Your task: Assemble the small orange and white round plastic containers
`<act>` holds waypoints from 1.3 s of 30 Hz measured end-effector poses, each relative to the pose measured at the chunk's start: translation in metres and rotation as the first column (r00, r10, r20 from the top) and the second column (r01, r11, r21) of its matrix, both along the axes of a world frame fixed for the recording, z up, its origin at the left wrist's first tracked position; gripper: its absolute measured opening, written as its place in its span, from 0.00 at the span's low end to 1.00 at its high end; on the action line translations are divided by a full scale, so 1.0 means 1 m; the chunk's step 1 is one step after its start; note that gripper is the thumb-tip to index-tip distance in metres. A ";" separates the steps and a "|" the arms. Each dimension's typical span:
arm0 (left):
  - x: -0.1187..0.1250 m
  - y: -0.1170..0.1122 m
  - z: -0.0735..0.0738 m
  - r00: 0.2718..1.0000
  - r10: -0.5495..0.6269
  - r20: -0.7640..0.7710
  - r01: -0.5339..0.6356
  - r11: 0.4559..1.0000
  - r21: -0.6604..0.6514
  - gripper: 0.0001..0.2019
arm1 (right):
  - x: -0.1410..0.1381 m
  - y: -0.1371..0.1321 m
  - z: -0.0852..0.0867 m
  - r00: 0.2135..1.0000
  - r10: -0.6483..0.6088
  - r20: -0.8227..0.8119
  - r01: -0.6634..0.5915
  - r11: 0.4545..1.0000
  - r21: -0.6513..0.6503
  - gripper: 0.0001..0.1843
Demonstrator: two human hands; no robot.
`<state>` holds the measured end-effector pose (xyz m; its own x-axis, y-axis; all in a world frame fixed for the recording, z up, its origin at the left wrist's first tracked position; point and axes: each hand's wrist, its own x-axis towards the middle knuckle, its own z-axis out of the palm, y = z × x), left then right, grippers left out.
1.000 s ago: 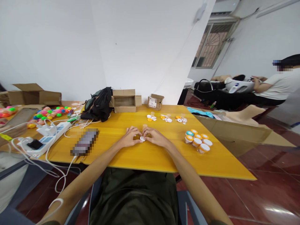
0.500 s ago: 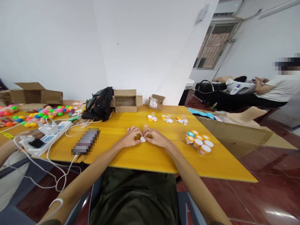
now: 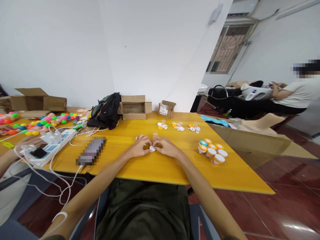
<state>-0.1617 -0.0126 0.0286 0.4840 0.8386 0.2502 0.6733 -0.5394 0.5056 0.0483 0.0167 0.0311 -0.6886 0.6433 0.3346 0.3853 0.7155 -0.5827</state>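
Between my two hands, just above the yellow table [image 3: 140, 168], is a small white round piece [image 3: 152, 148] that looks like a disc or lid. My left hand [image 3: 140, 146] pinches its left side with curled fingers. From the other side my right hand [image 3: 165, 146] grips it between thumb and fingertips. Right behind the fingers stands a small clear cup [image 3: 155, 135], partly covered by my right hand. Farther back lie groups of small white and orange parts [image 3: 162, 126]. To the right is a cluster of lidded jars [image 3: 211, 151] with white, orange and teal tops.
Left of my arm lie a phone [image 3: 92, 150] and a white power strip [image 3: 53, 146] with loose cables. A black bag [image 3: 107, 111], an open cardboard box [image 3: 134, 108] and a smaller box [image 3: 166, 109] line the wall. Colourful balls [image 3: 47, 121] lie far left, near another person's hand.
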 end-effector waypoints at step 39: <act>-0.017 0.002 0.006 0.987 0.023 -0.162 0.017 0.970 0.241 0.08 | 0.005 0.005 -0.006 0.998 -0.024 0.050 0.027 0.998 -0.060 0.09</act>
<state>-0.1783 -0.0102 0.0349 0.5325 0.7644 0.3635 0.7372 -0.6299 0.2446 0.0536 0.0213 0.0250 -0.6862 0.6791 0.2606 0.4321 0.6687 -0.6050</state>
